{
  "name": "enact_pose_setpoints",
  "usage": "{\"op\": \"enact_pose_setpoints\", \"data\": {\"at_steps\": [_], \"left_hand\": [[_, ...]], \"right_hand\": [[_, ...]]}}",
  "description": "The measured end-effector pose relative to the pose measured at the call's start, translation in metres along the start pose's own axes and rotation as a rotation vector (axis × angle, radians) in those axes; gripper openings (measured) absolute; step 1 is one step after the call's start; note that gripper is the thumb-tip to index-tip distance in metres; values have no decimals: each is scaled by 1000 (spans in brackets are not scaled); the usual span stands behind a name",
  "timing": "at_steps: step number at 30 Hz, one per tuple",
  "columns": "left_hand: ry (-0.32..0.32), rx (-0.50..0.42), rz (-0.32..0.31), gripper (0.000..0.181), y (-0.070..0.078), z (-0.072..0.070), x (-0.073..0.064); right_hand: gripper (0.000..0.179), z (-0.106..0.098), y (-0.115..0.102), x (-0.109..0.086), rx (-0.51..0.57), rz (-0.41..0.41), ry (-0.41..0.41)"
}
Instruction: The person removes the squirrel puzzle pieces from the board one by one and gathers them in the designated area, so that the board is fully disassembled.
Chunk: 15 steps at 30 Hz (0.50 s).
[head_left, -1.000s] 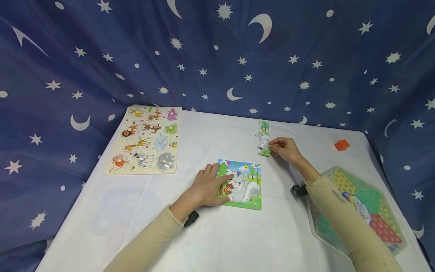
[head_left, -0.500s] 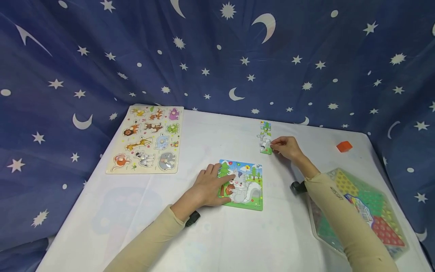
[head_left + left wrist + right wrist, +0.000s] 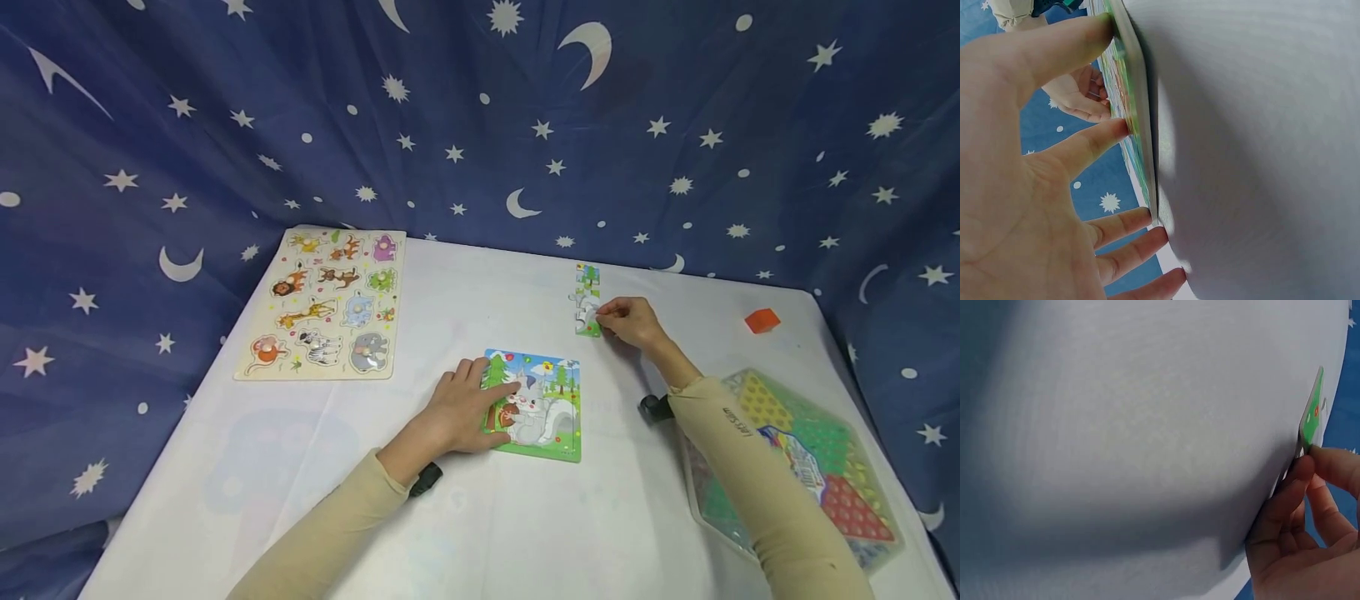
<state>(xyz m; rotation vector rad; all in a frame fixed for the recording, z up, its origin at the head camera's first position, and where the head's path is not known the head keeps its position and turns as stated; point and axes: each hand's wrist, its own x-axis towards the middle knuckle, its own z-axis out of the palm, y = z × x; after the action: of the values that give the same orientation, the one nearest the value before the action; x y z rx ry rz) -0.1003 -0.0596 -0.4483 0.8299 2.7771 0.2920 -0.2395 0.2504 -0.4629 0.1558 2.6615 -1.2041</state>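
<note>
A square squirrel jigsaw puzzle [image 3: 546,417] with a green border lies at the middle of the table. My left hand [image 3: 459,412] rests on its left side, fingers spread; in the left wrist view the thumb and index fingertips touch the face of the board. Beyond it, toward the back, stands a short column of jigsaw pieces [image 3: 588,283] with trees, grey fur and grass. My right hand [image 3: 633,323] pinches the right edge of the lowest jigsaw piece [image 3: 1312,419] between thumb and index finger. That piece shows green with a red flower in the right wrist view.
A wooden animal peg puzzle [image 3: 322,304] lies at the back left. An orange block [image 3: 762,321] sits at the back right. Under the right forearm is a hexagonal clear case [image 3: 832,450] with coloured contents. A starry blue curtain [image 3: 450,108] hangs behind the table.
The lowest jigsaw piece has moved slightly up toward the pieces above it, with the right hand still on it. The left hand stays on the squirrel puzzle.
</note>
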Motion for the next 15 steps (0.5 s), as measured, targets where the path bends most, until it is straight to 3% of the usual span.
{"op": "enact_pose_setpoints", "data": {"at_steps": [4,15], "left_hand": [[0,-6,3,70,0,-1,-1],[8,-5,9,70,0,-1,-2]], "right_hand": [[18,2,-2,-1,-25,-35,14],[18,3,0,-3,-14,-35,32]]}}
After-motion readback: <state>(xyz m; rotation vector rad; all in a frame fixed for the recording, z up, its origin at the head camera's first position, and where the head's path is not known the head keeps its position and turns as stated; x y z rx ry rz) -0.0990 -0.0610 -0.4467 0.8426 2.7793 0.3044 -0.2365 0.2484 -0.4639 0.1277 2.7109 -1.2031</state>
